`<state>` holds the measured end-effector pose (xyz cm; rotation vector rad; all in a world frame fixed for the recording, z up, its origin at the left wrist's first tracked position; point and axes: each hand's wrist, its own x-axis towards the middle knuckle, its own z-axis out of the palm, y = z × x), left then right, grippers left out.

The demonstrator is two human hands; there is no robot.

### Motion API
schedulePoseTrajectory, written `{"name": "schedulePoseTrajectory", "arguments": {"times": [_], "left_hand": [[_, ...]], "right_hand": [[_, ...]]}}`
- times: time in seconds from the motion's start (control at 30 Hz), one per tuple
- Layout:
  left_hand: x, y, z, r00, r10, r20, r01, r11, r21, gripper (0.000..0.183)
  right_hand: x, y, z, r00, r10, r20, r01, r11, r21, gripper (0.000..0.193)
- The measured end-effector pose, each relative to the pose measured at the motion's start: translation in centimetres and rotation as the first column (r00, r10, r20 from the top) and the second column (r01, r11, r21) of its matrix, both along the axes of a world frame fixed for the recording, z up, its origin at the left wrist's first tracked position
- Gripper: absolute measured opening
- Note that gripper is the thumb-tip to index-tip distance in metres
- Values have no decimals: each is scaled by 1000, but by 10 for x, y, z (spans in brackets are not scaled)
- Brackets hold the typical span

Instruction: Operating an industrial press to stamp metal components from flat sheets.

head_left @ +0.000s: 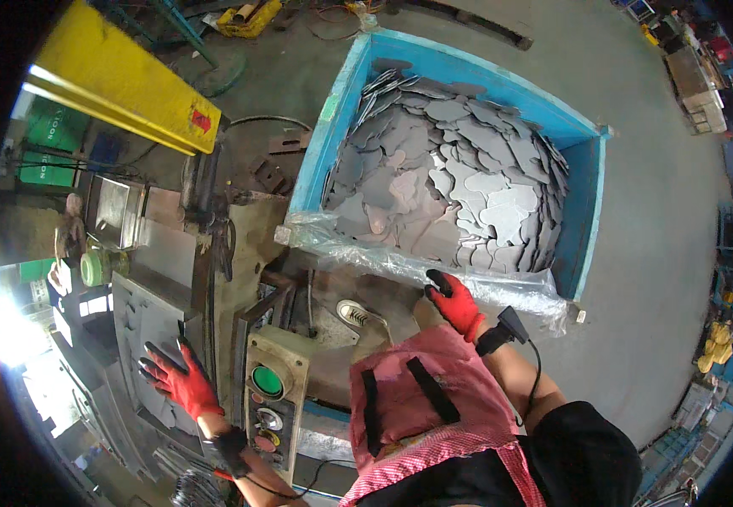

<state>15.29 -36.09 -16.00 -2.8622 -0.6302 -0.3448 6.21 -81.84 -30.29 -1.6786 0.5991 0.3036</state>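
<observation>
Red gloves with dark fingers cover both my hands. My left hand (182,380) is spread open above or on flat grey metal pieces (134,325), which lie on the machine's bed at the left; whether it touches them I cannot tell. My right hand (458,308) is by the near edge of a big blue bin (588,182), its thumb and fingers apart and nothing seen in them. Clear plastic film (366,253) drapes over that edge. Inside the bin is a heap of flat, rounded grey metal blanks (502,207).
A control box (297,363) with a large green button (267,381) stands between my left arm and my body. A yellow machine beam (121,76) reaches in from the upper left. Shelves with blue crates (726,291) line the far right.
</observation>
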Motion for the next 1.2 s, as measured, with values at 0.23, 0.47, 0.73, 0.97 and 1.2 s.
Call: {"name": "schedulePoseTrajectory", "arguments": {"times": [0.23,0.47,0.73,0.97,1.2], "left_hand": [[37,-233,-85,894,-447,23,179,311,-934,66],[173,-326,-346,565,-685,-460,-223,410,-884,76],[215,-297,-504,623,-609,-491,-50,596,-802,82],[249,-306,-466,946,-146,-289,-317,-229,-920,48],[274,-297,-472,720,-184,-669,-586,-677,-445,35]], "right_hand": [[71,-80,-107,973,-7,-232,31,994,101,88],[163,-83,-263,917,-85,-391,186,956,228,78],[190,-20,-307,793,-489,-364,600,733,322,33],[210,1,-264,764,-629,-147,641,711,290,28],[226,-31,-299,905,-268,-330,190,949,-250,33]]}}
